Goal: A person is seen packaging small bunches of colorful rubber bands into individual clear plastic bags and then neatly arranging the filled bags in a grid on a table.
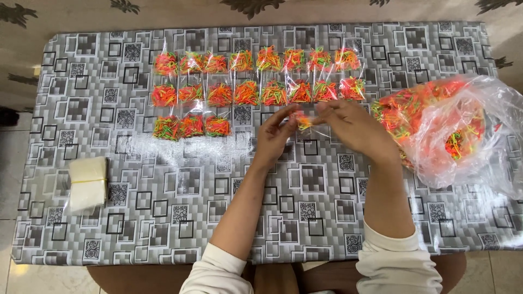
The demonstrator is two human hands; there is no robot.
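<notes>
Head view: left hand (274, 136) and right hand (354, 128) pinch small clear packet of orange, green, yellow rubber bands (303, 120) between fingertips, above grey patterned table (163, 190), just below rows of filled packets (250, 90); big clear bag (457, 130) right.

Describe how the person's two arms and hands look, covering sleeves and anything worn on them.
Both arms are bare from wrist to near the elbow, with loose cream-white fabric sleeves pushed up: one on the left arm, one on the right arm. The left hand and right hand are gloveless. No watch, bracelet or ring shows, though the fingers are too small to rule out a thin ring.
</notes>
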